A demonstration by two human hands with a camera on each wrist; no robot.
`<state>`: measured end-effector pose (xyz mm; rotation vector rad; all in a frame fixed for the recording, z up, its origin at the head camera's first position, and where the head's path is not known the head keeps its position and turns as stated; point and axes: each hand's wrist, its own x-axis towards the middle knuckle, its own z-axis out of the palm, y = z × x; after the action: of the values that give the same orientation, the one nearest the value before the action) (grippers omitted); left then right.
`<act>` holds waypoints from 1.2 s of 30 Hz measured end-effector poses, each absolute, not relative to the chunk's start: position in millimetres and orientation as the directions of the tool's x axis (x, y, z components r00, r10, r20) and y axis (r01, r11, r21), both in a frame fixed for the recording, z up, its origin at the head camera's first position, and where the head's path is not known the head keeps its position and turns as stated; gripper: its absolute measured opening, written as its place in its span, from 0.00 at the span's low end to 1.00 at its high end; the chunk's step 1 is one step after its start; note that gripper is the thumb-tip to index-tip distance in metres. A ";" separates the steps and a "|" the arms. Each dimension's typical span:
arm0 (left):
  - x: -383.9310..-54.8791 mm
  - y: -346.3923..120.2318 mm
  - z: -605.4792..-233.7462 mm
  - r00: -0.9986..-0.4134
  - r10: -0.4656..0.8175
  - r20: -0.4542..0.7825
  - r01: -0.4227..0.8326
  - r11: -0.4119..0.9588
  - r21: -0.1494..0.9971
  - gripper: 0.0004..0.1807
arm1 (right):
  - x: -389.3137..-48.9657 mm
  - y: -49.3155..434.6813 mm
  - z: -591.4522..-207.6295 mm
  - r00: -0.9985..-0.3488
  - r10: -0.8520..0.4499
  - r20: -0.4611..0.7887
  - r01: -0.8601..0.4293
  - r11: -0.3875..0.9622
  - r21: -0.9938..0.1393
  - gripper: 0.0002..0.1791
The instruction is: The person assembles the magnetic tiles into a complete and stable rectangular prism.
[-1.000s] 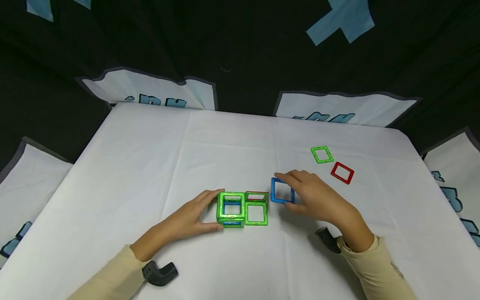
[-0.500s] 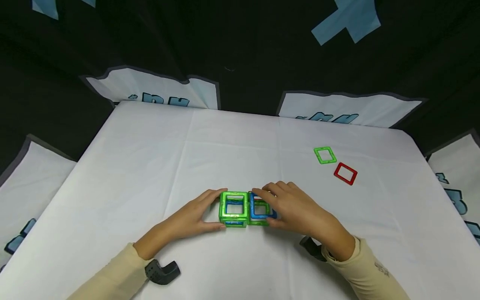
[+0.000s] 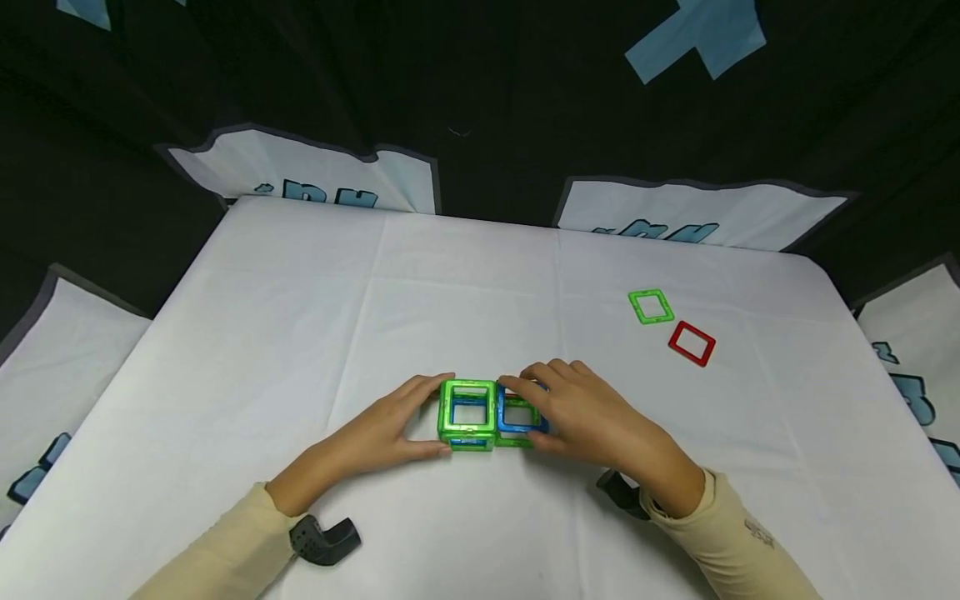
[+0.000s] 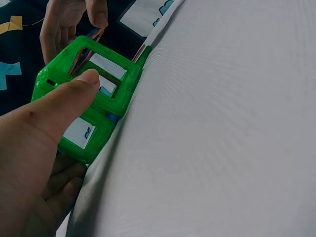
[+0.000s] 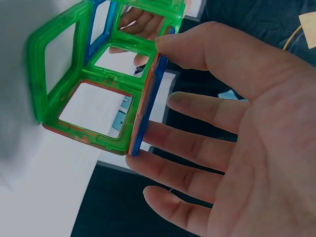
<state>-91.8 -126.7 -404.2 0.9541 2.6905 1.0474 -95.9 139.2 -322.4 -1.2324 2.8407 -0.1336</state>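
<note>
A cube built of magnetic tiles, green on top [image 3: 468, 428] with blue below, stands mid-table in the head view. My left hand [image 3: 382, 427] grips its left side, thumb in front and fingers behind; the left wrist view shows the thumb over the green frames [image 4: 103, 104]. Joined to the cube's right are a flat green tile and an upright red-and-green wall [image 5: 94, 140]. Over them lies a blue square magnetic tile [image 3: 519, 428], pinched at its right side by my right hand [image 3: 581, 421]. From the right wrist, its blue edge [image 5: 152, 101] lines up along the wall.
A loose green tile [image 3: 657, 320] and a loose red tile [image 3: 686, 356] lie flat at the back right of the white-covered table [image 3: 300, 292]. Dark curtains hang behind the far edge. A black device [image 3: 325, 542] sits at the left wrist.
My right hand has carried the blue tile left from beside the structure to over its right section, settling slightly further left. My left hand keeps its grip on the cube.
</note>
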 end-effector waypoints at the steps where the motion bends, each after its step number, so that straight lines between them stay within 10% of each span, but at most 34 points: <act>1: -92.0 -126.6 -404.0 -0.799 0.589 0.126 0.519 0.568 0.639 0.47 | -96.2 139.3 -322.5 -0.679 -0.734 0.001 -0.731 0.676 -0.097 0.35; 21: -93.8 -126.0 -402.9 -0.800 0.588 0.120 0.519 0.578 0.629 0.47 | -112.7 159.3 -315.6 -0.703 -0.710 -0.045 -0.683 0.691 -0.237 0.36; 36: -91.6 -126.4 -404.1 -0.815 0.573 0.086 0.488 0.599 0.635 0.46 | -180.8 252.9 -331.2 -0.911 -0.310 -0.274 -0.191 0.902 -0.387 0.42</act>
<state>-91.6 -126.4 -404.1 0.8988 2.6941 1.0118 -180.8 252.9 -331.2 -0.3705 2.7352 -0.5093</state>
